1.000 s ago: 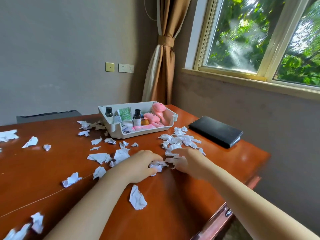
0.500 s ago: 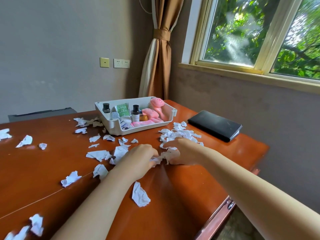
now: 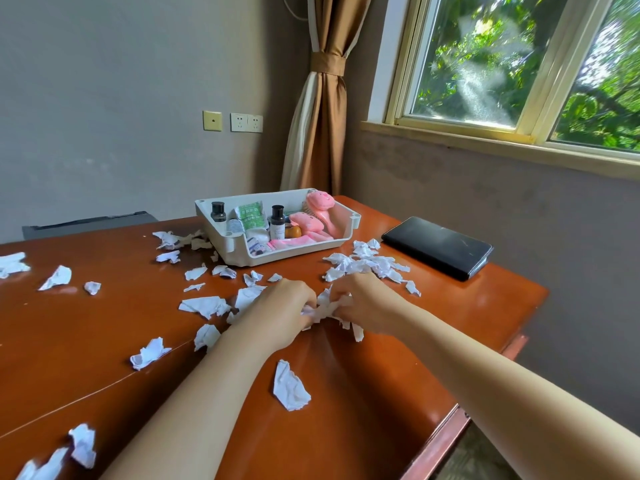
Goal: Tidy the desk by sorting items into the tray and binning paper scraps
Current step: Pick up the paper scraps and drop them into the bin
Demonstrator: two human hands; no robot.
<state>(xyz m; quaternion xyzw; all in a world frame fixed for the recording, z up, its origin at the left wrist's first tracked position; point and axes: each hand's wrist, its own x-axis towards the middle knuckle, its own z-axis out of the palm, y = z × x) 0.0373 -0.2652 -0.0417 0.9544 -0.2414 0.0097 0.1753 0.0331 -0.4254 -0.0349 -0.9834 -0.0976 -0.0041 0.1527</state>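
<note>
A white tray (image 3: 349, 233) stands at the back of the brown desk (image 3: 381, 393), holding small bottles, a green packet and pink items. Torn white paper scraps lie scattered over the desk, with a dense pile (image 3: 367, 263) in front of the tray. My left hand (image 3: 277, 311) and my right hand (image 3: 367, 301) meet in the middle of the desk, both closed around a bunch of scraps (image 3: 323, 306) pressed between them. One larger scrap (image 3: 289, 386) lies near my left forearm.
A black phone-like case (image 3: 438, 247) lies at the right of the desk near its edge. A window and a tied brown curtain (image 3: 323, 116) are behind. More scraps sit at the far left (image 3: 55, 277) and front left (image 3: 83, 443). No bin is visible.
Both hands have drawn closer together, sweeping loose scraps into one bunch between them. The view has shifted slightly.
</note>
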